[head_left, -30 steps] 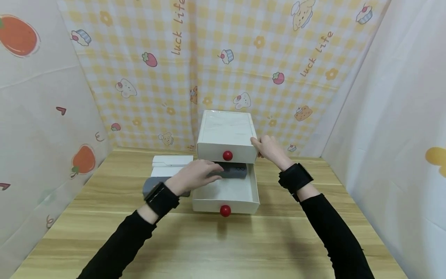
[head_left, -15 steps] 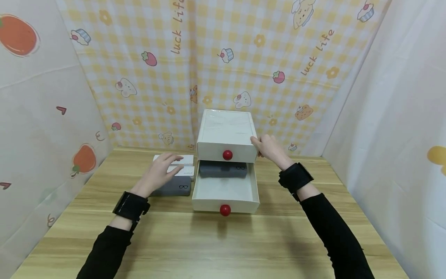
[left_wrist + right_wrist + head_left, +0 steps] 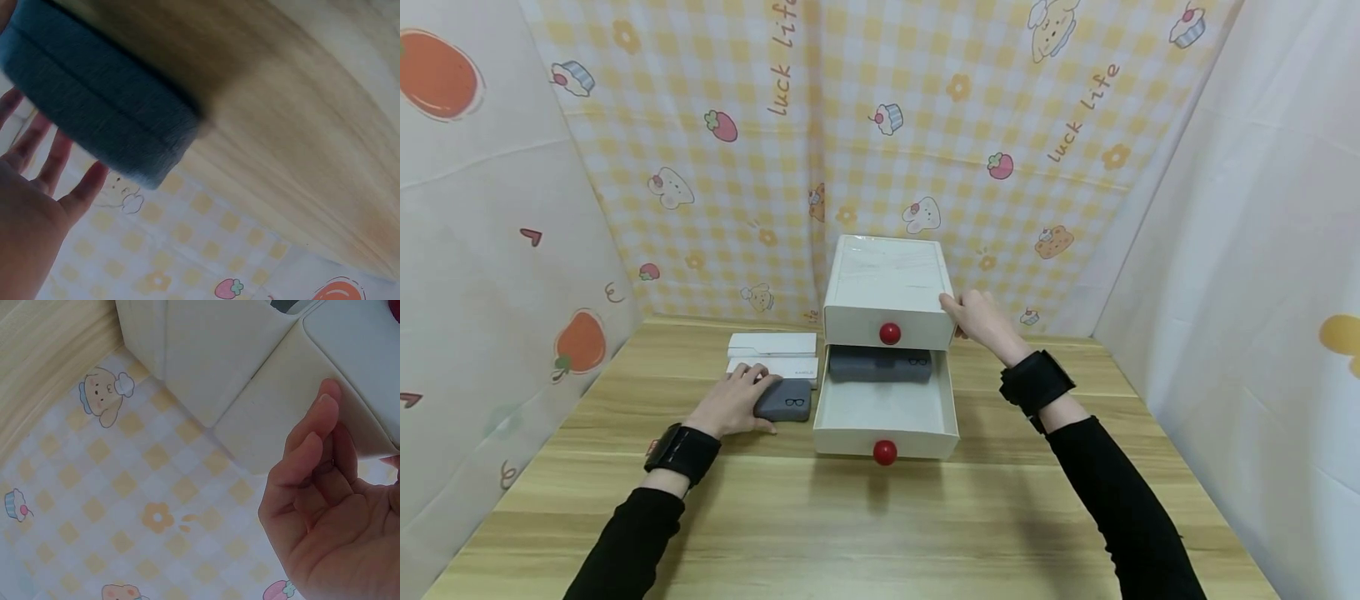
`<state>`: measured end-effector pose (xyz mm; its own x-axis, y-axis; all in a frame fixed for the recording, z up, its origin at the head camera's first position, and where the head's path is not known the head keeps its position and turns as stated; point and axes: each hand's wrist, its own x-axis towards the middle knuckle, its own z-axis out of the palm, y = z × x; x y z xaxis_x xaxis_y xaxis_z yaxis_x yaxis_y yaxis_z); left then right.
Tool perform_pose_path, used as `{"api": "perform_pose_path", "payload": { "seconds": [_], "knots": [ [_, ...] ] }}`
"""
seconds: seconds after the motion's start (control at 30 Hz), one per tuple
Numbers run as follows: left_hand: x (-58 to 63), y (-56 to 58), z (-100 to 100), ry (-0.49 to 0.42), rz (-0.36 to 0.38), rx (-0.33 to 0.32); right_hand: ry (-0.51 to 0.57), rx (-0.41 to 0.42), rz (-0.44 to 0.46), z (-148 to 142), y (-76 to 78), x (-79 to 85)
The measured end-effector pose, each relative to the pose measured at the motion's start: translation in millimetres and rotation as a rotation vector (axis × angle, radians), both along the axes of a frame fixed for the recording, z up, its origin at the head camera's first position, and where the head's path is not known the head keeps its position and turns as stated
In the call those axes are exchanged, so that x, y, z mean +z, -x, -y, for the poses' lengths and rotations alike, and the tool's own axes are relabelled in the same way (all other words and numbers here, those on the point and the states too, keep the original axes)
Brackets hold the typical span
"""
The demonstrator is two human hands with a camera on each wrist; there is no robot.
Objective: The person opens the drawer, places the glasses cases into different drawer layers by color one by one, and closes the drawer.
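Observation:
My left hand (image 3: 733, 406) grips a grey glasses case (image 3: 784, 402) on the table, left of a small white drawer cabinet (image 3: 891, 275). Its fingers lie along the far side and the thumb along the near side. The left wrist view shows the case (image 3: 103, 100) close up, fingertips at its edge. With curled fingers against the side and the thumb by the top edge, my right hand (image 3: 985, 323) holds the cabinet's upper right front corner. The lower drawer (image 3: 850, 442) stands pulled out. Another grey glasses case (image 3: 880, 365) lies at its back, partly under the upper drawer.
Two white boxes (image 3: 775, 343) lie side by side behind the gripped case, close to the cabinet. A red knob (image 3: 890, 334) marks the upper drawer and another red knob (image 3: 885, 452) the lower. Patterned curtains (image 3: 737, 208) enclose the wooden table (image 3: 880, 533).
My left hand has moved from over the open drawer leftward and down onto the glasses case on the table, and now grips it. My right hand has stayed on the cabinet corner.

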<state>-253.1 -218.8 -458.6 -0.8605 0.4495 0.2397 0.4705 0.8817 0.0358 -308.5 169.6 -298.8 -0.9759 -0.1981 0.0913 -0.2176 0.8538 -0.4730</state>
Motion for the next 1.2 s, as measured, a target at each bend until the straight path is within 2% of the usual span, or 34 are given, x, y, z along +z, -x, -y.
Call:
{"api": "perform_pose_path", "payload": {
  "seconds": [0.3, 0.63, 0.97, 1.2],
  "knots": [
    [-6.0, 7.6, 2.5, -0.006, 0.002, 0.002, 0.004, 0.005, -0.008, -0.1, 0.6, -0.9],
    [-9.8, 12.0, 5.6, -0.092, 0.016, -0.015, 0.006, 0.007, -0.008, 0.3, 0.6, -1.2],
    [-11.0, 7.5, 2.3, -0.115, 0.058, 0.028, 0.011, 0.016, -0.001, 0.4, 0.4, -2.1],
    [-13.6, 4.2, 5.7, -0.127, 0.071, 0.004, 0.012, 0.014, 0.004, 0.7, -0.2, -1.5]
  ]
}}
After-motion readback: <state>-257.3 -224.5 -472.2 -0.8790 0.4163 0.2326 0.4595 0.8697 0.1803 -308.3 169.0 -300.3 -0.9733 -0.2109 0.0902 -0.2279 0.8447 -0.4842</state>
